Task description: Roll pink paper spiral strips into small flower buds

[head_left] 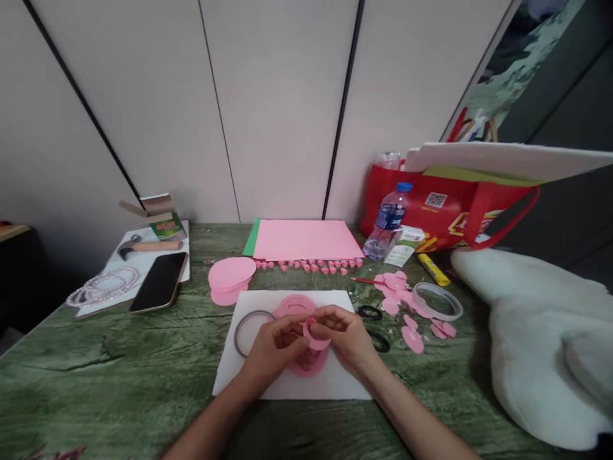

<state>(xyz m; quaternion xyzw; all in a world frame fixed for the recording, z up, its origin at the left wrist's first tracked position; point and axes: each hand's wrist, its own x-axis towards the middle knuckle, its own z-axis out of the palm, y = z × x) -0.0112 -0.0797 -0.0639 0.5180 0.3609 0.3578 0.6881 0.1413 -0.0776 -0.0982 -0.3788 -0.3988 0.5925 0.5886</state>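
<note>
Between the fingertips of both hands is a pink paper strip [320, 343], curled into a small tight roll at its upper end. My left hand [275, 348] pinches it from the left, and my right hand [349, 335] closes on the rolled end from the right. Under them, partly hidden by the hands, lies a rounded pink object [294, 302] whose kind I cannot make out. It rests on a white board [335, 386]. A thin ring [237, 338] lies on the board by my left hand. Two black loops [371, 312] are just right of my right hand.
Pink paper circles [232, 273] are stacked at left. Behind the board stand rows of small pink rolls [311, 264] and pink sheets [309, 238]. Right are paper scraps [412, 340], a tape roll [457, 308], a glue stick [433, 269], a bottle [385, 223]; left, a phone [160, 281] and hammer [156, 246].
</note>
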